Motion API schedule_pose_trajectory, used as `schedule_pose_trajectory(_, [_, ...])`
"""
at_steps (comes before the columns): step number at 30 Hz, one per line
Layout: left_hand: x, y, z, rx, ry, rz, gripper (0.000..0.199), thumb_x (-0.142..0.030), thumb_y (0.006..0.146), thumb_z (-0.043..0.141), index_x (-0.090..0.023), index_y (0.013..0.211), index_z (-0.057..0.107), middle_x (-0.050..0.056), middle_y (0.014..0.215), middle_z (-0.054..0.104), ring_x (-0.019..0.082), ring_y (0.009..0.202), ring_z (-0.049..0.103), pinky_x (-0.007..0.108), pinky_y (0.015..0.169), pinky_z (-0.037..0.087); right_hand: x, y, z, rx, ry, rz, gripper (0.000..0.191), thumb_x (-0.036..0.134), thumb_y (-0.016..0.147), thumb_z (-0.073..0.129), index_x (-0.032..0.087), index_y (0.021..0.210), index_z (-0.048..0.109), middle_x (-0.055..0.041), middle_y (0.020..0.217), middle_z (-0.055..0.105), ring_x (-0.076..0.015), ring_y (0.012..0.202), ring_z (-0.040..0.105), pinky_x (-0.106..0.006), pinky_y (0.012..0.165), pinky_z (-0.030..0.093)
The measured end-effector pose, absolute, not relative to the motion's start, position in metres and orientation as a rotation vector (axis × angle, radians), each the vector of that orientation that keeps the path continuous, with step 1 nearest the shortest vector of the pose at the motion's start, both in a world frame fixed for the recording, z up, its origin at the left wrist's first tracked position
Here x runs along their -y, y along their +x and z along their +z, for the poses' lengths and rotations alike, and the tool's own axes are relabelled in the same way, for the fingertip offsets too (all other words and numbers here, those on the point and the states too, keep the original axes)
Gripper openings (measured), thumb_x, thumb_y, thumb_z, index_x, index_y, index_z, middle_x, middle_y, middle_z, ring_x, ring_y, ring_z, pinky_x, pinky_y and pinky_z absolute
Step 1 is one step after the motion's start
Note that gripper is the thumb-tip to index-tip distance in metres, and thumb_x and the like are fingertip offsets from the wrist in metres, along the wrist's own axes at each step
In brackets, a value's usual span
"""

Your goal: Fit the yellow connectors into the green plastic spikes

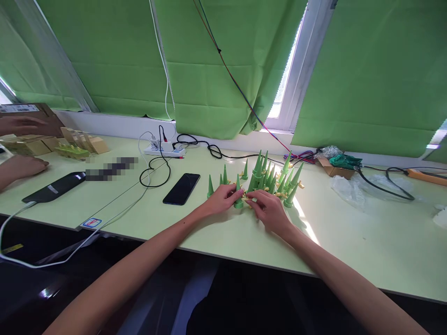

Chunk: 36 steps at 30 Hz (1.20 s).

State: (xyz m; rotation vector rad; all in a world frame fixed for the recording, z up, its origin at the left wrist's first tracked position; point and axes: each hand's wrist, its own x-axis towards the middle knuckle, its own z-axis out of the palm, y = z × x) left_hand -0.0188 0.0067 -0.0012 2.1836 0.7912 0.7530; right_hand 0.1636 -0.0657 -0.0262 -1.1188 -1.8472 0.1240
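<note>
My left hand (222,199) is closed round a green pointed plastic spike (238,184), which stands upright with its tip up. At that spike's side, my right hand (273,212) pinches a small pale yellow valve-like piece (245,197); its fingers partly cover it, and I cannot tell how far it sits in the spike. Right behind my hands stands a cluster of similar green spikes (257,168), some bearing yellow pieces at their sides. A few single spikes (210,187) stand to the left of the cluster, beyond my left hand.
A black phone (181,189) lies left of my hands. Farther left are a power strip (164,150), loose cables and a black device (54,187). Another person's hand (24,168) rests near cardboard pieces. At right sit a small carton (334,168) and clear plastic bags (349,190).
</note>
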Motion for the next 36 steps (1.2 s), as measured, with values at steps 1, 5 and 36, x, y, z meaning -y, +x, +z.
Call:
schedule_pose_trajectory(1, [-0.0064, -0.0187, -0.0009, -0.788, 2.179, 0.757, 0.046, -0.056, 0.090, 0.046, -0.017, 0.065, 0.044, -0.003, 0.058, 0.039, 0.009, 0.053, 0.036, 0.024, 0.048, 0.025, 0.0657, 0.1636, -0.0263, 1.849, -1.118, 0.118, 0.016, 0.026, 0.094, 0.054, 0.022, 0.100, 0.068, -0.0052, 0.090, 0.069, -0.0161, 0.071, 0.063, -0.029, 0.066, 0.051])
schedule_pose_trajectory(5, [-0.0057, -0.0186, -0.0010, -0.784, 2.157, 0.764, 0.046, -0.056, 0.089, 0.047, -0.016, 0.066, 0.046, -0.003, 0.058, 0.036, 0.009, 0.054, 0.034, 0.024, 0.048, 0.025, 0.0656, 0.1638, -0.0269, 1.855, -1.105, 0.118, 0.017, 0.027, 0.094, 0.054, 0.022, 0.100, 0.069, -0.0053, 0.090, 0.069, -0.0160, 0.071, 0.063, -0.028, 0.066, 0.051])
schedule_pose_trajectory(36, [-0.0045, -0.0169, -0.0084, -0.762, 2.197, 0.822, 0.044, -0.052, 0.090, 0.048, -0.016, 0.065, 0.046, -0.004, 0.060, 0.034, 0.009, 0.056, 0.031, 0.024, 0.051, 0.023, 0.0643, 0.1626, -0.0307, 1.878, -1.142, 0.201, 0.020, 0.024, 0.098, 0.046, 0.019, 0.096, 0.065, -0.0050, 0.089, 0.069, -0.0174, 0.077, 0.061, -0.029, 0.071, 0.044])
